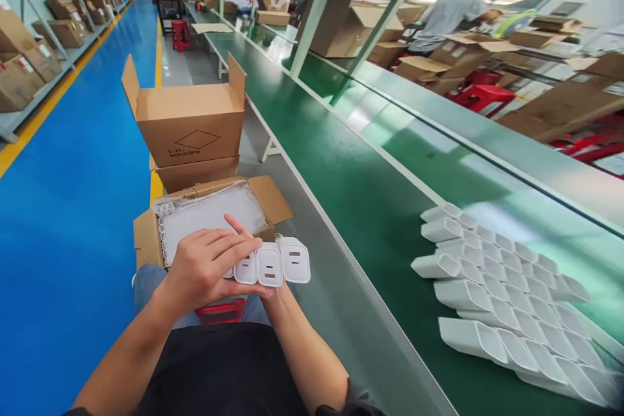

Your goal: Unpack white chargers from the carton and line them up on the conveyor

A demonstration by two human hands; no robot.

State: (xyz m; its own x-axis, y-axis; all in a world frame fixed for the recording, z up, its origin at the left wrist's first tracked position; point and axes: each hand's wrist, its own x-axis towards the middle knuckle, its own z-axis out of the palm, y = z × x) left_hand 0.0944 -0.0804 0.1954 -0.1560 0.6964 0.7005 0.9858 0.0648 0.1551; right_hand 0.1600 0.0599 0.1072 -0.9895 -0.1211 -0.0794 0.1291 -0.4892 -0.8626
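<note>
A short row of white plastic charger housings [270, 266] lies across my hands, their slotted ends facing me. My left hand [202, 266] is closed over the left end of the row, its fingers covering some housings. Under the row, my right hand [269, 294] supports it; most of that hand is hidden behind the housings and my left hand. Just beyond is an open carton [146, 244] on the near side, containing a clear plastic sheet [214, 211] and more white housings [164, 209] along its left edge.
Many white housings [507, 299] lie in rows on the green conveyor belt [351, 208] to the right. Another open carton [195, 136] stands farther ahead. A red stool [221, 312] shows beneath me. Shelving with boxes [53, 26] lines the left; people work in the background.
</note>
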